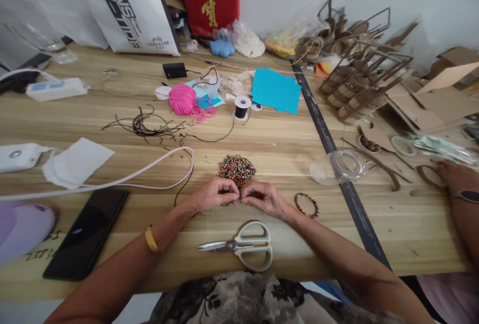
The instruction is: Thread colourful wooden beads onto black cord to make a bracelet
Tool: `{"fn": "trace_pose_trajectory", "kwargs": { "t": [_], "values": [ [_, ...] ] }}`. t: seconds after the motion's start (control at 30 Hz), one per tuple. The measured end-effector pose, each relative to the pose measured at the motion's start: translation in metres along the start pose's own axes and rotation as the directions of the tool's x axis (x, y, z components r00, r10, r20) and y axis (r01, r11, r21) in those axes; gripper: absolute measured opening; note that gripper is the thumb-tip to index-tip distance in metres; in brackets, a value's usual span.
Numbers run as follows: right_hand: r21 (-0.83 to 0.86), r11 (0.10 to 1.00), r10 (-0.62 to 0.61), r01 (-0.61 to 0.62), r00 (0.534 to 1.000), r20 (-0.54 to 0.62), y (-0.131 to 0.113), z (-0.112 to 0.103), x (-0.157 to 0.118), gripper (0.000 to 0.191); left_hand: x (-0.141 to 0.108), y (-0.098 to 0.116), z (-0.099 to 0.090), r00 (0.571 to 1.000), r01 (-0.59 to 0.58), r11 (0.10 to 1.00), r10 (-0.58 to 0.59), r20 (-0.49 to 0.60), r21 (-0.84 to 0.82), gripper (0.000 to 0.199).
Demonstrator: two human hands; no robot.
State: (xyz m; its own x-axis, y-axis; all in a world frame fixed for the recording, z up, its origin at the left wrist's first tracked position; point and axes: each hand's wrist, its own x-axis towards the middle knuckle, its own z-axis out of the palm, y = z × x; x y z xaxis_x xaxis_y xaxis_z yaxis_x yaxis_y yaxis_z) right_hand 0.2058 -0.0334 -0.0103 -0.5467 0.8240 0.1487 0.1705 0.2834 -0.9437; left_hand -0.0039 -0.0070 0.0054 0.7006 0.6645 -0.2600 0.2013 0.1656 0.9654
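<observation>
My left hand (217,195) and my right hand (264,198) meet fingertip to fingertip just in front of a heap of small multicoloured beads (237,168). Thumb and forefinger of the left are pinched on thin black cord, largely hidden by the fingers. The right pinches what looks like a tiny dark bead at the cord's end. Some threaded beads (196,214) peek out below my left wrist. To the right of my right hand lies a beaded bracelet (306,205). Pale-handled scissors (239,245) rest between my forearms, blades pointing left.
Left are a black phone (87,234) and a white cable (149,170). Farther back lie cut black cords (144,125), pink yarn (182,99), a cord spool (242,108) and blue paper (276,90). Plastic cups (339,165) lie right, near another person's hand (454,176).
</observation>
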Motion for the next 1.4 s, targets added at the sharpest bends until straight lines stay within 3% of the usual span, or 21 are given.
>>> {"fn": "trace_pose_trajectory", "kwargs": {
  "t": [0.2,0.6,0.9,1.17,1.4],
  "values": [
    [-0.067,0.988,-0.138,0.138,0.990,0.005,-0.001,-0.001,0.003,0.020,-0.001,0.006,-0.001,1.000,0.007,1.000,-0.006,0.021,-0.016,0.024],
    [-0.136,0.975,-0.176,0.177,0.984,0.022,-0.004,0.002,0.004,0.023,0.002,-0.001,-0.001,1.000,-0.004,0.987,0.004,-0.001,-0.163,0.029],
    [-0.118,0.983,-0.138,0.142,0.990,0.037,-0.004,0.001,0.002,0.020,0.001,-0.002,-0.002,0.999,-0.028,0.992,0.031,0.028,-0.125,0.026],
    [-0.093,0.987,-0.129,0.129,0.992,0.007,-0.004,-0.001,0.001,0.020,-0.006,0.010,-0.005,0.995,-0.039,0.999,0.037,0.089,0.028,0.010],
    [-0.087,0.986,-0.144,0.144,0.990,0.004,-0.004,-0.001,0.000,0.017,-0.005,0.005,-0.004,0.998,-0.018,1.000,0.017,0.063,0.019,0.017]
  ]
}}
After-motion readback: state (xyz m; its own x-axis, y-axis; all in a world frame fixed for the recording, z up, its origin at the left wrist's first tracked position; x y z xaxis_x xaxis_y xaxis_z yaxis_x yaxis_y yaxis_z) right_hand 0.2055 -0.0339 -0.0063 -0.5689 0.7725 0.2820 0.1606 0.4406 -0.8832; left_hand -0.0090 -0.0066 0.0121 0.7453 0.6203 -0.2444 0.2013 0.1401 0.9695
